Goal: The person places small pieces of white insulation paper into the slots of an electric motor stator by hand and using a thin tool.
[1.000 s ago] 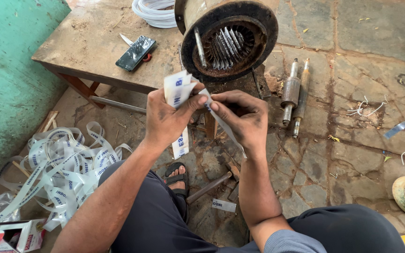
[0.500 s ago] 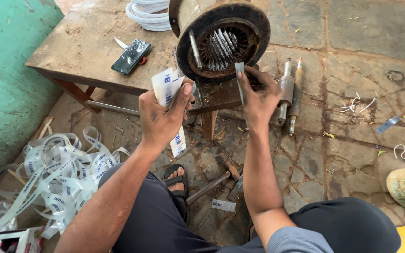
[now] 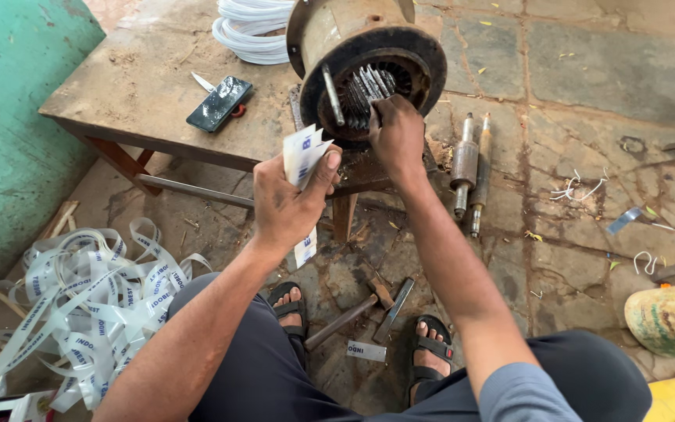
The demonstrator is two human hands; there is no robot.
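Inside motor housing (image 3: 369, 59), right hand (image 3: 397, 134)

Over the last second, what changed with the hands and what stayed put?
The right hand left the left hand and reached up into the open end of the round rusty metal motor housing. The left hand kept its folded white paper strips. The black phone stayed put.

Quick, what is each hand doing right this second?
Left hand: closed on a bundle of white paper strips.
Right hand: fingers curled at the mouth of the motor housing; whether it holds anything cannot be told.
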